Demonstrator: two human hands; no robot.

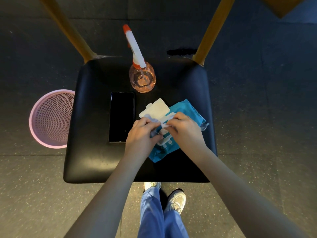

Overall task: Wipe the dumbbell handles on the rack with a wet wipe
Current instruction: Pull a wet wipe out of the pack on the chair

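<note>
- Black padded chair seat (96, 160) is the work surface. A blue soft-plastic wet wipe pack (186, 109) lies on it, about 4 o'clock from seat centre, with its white hinged flip lid (155, 109) swung open toward 11 o'clock.
- Left hand (143, 133): fingers curled down on the pack at 9 o'clock of the opening, holding it. Cannot tell whether it also nips the wipe.
- Right hand (184, 129): narrow pinch, thumb and fingertips on a white wet wipe (163, 125) just poking out of the opening.
- Step, as I read it: draw one wipe out. Task barely begun.
- Dumbbell handles and rack: not in view, so no wiping shown.
- Doing it well:
  - Press the pack flat with the left hand.
  - Pull the wipe up and toward 3 o'clock, slowly, so one sheet comes and the next doesn't trail.
  - Pinch more than the corner; a wet sheet may tear.
  - Snap the lid shut afterwards or the rest dry out.
- Also on the seat:
  - Black glass-faced phone (121, 116), 9 o'clock of the pack.
  - Clear pinkish spray bottle with white-and-orange trigger head (142, 79), 12 o'clock, near the lid. Mind knocking it.
- Pink mesh plastic bin (51, 117) on the floor, 9 o'clock of the seat, partly hidden by its edge.
</note>
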